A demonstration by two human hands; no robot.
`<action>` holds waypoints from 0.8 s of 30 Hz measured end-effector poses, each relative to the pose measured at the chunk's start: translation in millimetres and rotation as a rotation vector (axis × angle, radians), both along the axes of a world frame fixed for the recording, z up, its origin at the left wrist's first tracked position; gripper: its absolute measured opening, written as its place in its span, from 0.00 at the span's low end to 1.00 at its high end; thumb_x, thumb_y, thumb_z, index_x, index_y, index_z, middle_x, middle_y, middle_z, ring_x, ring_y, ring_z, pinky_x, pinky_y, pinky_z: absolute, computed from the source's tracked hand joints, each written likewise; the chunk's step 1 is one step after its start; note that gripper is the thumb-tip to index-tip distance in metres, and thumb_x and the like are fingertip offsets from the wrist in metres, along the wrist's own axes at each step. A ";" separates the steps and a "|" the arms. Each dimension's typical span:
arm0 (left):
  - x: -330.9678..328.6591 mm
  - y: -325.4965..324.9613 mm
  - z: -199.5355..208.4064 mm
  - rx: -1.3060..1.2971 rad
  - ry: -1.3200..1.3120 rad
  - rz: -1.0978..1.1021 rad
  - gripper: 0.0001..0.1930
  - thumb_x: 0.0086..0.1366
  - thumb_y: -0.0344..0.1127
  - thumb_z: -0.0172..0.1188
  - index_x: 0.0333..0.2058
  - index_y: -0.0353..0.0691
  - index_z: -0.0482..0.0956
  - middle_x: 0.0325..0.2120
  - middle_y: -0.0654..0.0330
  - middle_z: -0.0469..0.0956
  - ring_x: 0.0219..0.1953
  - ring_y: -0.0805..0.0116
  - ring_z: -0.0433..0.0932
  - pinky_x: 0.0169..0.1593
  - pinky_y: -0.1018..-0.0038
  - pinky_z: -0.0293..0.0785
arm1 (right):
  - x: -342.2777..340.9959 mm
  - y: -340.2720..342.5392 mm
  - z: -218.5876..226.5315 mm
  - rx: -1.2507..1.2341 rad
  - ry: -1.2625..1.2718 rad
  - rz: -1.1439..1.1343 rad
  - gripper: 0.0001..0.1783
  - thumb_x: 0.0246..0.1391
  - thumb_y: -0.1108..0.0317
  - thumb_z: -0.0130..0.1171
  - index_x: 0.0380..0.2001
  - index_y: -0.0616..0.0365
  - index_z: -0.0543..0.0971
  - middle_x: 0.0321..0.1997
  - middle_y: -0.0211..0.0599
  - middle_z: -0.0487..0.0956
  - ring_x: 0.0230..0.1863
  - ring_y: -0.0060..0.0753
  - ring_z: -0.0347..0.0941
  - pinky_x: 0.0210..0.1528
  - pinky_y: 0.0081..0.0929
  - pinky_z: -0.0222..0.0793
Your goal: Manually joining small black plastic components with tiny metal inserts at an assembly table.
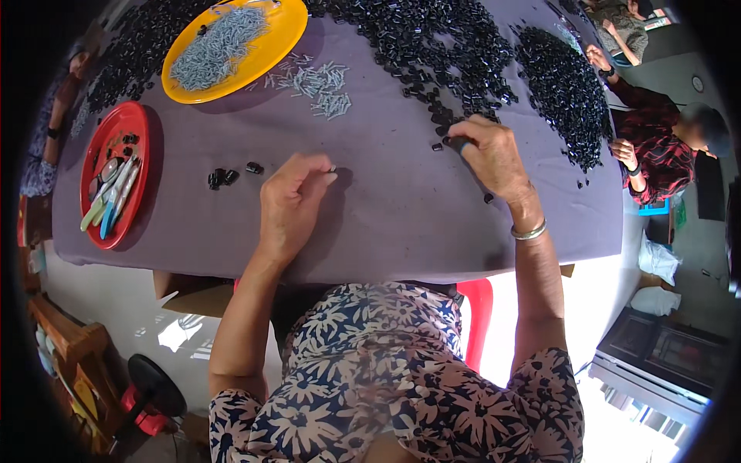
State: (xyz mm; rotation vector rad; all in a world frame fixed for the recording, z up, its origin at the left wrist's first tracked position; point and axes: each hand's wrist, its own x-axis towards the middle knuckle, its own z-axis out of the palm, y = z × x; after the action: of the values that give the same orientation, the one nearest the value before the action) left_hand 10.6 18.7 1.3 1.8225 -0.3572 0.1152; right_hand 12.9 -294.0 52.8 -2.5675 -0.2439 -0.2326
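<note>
Purple-clothed table [386, 224] crowded. I see left hand [289, 204] pinching small black piece [333, 169]; right hand [494, 154] clenched on another from black heap [432, 38] beyond. Few finished pieces [224, 177] left of grip; bulk remains, I judge.

this looks like a small piecework assembly room, likely in a home. a broad table under a purple cloth [401, 224] carries heaps of tiny black plastic parts [432, 38] at the far side and a round yellow plastic tray [282, 35] of little metal pins. another seated person in a red patterned shirt [656, 147] works at the right edge.
</note>
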 end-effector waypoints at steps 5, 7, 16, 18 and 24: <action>0.1 -0.8 1.2 0.016 -0.035 -0.024 0.09 0.58 0.20 0.63 0.38 0.36 0.78 0.29 0.58 0.78 0.29 0.68 0.77 0.35 0.77 0.72 | 2.3 2.3 -14.4 -0.076 -0.121 0.029 0.13 0.42 0.82 0.55 0.34 0.62 0.81 0.28 0.40 0.76 0.28 0.42 0.74 0.33 0.32 0.70; -1.4 0.1 4.0 0.022 -0.042 -0.020 0.09 0.58 0.20 0.63 0.38 0.36 0.78 0.29 0.58 0.78 0.29 0.68 0.77 0.35 0.76 0.72 | 2.4 5.3 -13.2 -0.030 -0.047 0.007 0.12 0.41 0.82 0.57 0.32 0.63 0.80 0.27 0.40 0.75 0.27 0.39 0.73 0.32 0.31 0.70; -2.4 -1.6 2.7 -0.006 -0.031 -0.032 0.08 0.60 0.20 0.64 0.37 0.36 0.77 0.27 0.63 0.75 0.28 0.76 0.72 0.34 0.80 0.69 | -6.9 7.5 -13.5 -0.068 -0.068 0.035 0.12 0.41 0.84 0.55 0.32 0.63 0.77 0.27 0.30 0.74 0.26 0.19 0.67 0.28 0.20 0.66; -2.2 -3.1 3.8 -0.020 -0.032 -0.041 0.08 0.60 0.20 0.64 0.37 0.36 0.77 0.27 0.64 0.75 0.27 0.76 0.71 0.33 0.80 0.68 | -5.8 6.9 -14.6 0.028 -0.002 0.007 0.13 0.41 0.85 0.53 0.34 0.62 0.77 0.28 0.27 0.75 0.26 0.16 0.67 0.27 0.18 0.66; -2.3 0.9 4.2 0.022 -0.041 -0.007 0.09 0.59 0.20 0.64 0.37 0.36 0.78 0.27 0.63 0.74 0.26 0.75 0.71 0.32 0.78 0.69 | -3.5 82.9 -4.5 0.484 0.093 0.238 0.18 0.44 0.88 0.51 0.40 0.62 0.77 0.33 0.25 0.75 0.33 0.15 0.70 0.34 0.16 0.69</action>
State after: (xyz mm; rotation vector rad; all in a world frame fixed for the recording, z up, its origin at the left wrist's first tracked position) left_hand 8.3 19.6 5.4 1.8430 -0.3953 0.1440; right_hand 9.5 -211.1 48.3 -2.0433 -0.4014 -0.0700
